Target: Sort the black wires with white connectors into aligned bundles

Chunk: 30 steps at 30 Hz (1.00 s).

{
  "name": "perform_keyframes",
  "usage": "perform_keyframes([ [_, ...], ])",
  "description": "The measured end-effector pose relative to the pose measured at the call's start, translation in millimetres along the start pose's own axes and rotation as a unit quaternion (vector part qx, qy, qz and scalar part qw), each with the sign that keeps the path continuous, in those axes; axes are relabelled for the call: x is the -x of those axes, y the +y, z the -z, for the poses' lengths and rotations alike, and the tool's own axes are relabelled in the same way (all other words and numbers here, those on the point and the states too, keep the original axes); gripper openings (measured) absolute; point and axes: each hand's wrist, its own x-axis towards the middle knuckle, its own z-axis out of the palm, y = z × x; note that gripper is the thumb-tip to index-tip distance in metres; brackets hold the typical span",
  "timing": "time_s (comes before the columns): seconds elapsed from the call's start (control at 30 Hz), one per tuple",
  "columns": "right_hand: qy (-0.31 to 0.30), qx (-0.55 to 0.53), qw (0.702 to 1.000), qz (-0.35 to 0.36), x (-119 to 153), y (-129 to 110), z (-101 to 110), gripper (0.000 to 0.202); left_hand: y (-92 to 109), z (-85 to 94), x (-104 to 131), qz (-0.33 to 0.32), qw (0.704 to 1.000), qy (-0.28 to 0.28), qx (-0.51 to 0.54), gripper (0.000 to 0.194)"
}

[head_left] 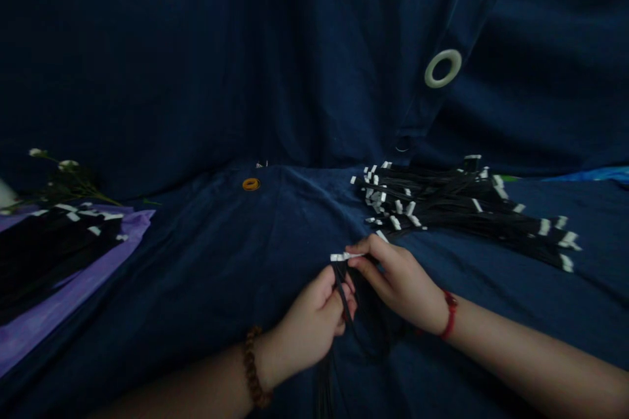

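Observation:
Black cables (324, 380) with white connectors hang from my left hand (314, 317), whose fingers are wrapped round them just below the connectors. My right hand (398, 281) pinches a white connector (354, 255) between thumb and index finger, beside the white connectors (338, 257) at the top of the held cables. Below my right hand a dark cable loop hangs, blurred against the cloth. To the right, behind my right hand, lies a large pile of black cables (442, 200) with white connectors at both ends.
Dark blue cloth (221, 262) covers the work surface, with a blue curtain (246, 65) behind it. At the left, more black cables (44, 249) lie on a purple sheet (63, 311) near white flowers (69, 164). Yellow rings (251, 184) lie at the back.

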Motion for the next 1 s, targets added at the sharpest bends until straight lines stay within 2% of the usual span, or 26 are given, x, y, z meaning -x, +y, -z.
perform_keyframes([
  [0.2,0.037,-0.011,0.999,0.013,2.4,1.1,-3.8,0.005,3.9,-2.1,2.2,0.011,1.000,0.001,0.007,0.006],
  [0.67,0.015,-0.026,0.999,0.034,7.9,2.0,-1.4,0.006,3.1,-1.9,4.3,0.017,1.000,0.008,-0.023,0.006],
  [0.87,0.000,-0.104,0.995,-0.008,6.8,-0.4,1.2,0.004,0.4,0.0,3.7,0.002,0.999,-0.008,-0.048,0.010],
  [1.0,0.006,-0.250,0.964,-0.091,3.8,0.8,-1.5,0.007,-3.5,1.8,1.6,-0.030,0.995,-0.010,-0.099,0.013],
])
